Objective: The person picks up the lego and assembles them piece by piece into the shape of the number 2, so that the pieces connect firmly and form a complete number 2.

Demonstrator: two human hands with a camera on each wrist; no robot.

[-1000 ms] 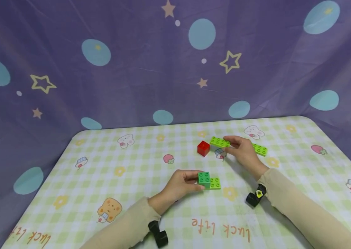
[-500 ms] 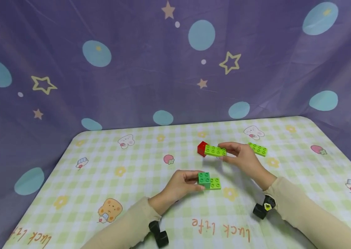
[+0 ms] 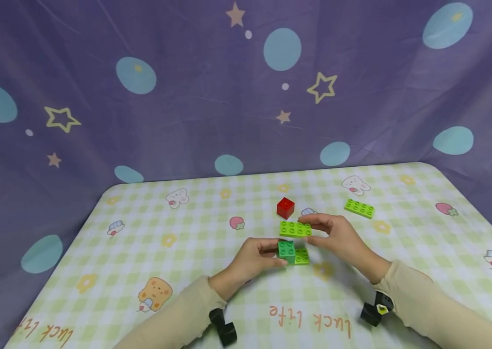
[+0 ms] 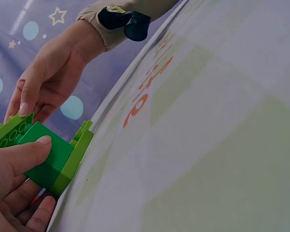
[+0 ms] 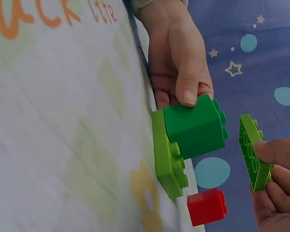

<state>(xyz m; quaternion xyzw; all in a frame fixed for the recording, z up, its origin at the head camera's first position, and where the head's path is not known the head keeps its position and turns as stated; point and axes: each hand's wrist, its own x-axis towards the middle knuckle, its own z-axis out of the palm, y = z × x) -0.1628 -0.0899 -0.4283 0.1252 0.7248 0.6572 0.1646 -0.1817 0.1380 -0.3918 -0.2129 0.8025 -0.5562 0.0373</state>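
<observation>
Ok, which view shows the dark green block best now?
The right wrist view: the dark green block appears large, its side, stud profiles and seat on the lime plate plainly visible. The head view shows it smaller, with its four-stud top; in the left wrist view, the left hand covers part of it.

A block [image 3: 286, 252] stands on the left of a plate [image 3: 302, 256].

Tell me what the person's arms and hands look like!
Both arms wear long, plain beige sleeves: the left sleeve and the right sleeve. The left hand and right hand wear no gloves. Each wrist has a black, blocky gadget, the left gadget and the right gadget; the right one shows a small yellow mark.
</observation>
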